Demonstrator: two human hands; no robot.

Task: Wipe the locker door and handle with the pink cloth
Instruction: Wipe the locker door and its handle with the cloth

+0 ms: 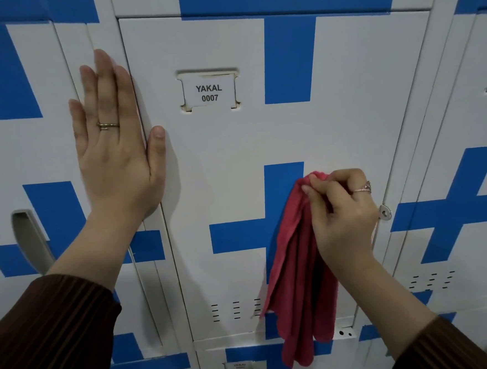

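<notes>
While our left hand (113, 153) lies flat with straight fingers across the left edge of the locker door (233, 144), our right hand (342, 215) pinches the pink cloth (295, 281) by its top. The cloth hangs down over the door's lower right part, near a metal lock tab (385, 212) and below the name label (209, 93).

Two hands (113, 158) (344, 217), one pink cloth (297, 267), two rings (108, 125) (363, 189), two name labels (209, 92) (238, 366), one recessed handle (30, 239).

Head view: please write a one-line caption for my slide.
Left hand flat at the edge of the locker door; right hand pinches the hanging pink cloth.
</notes>
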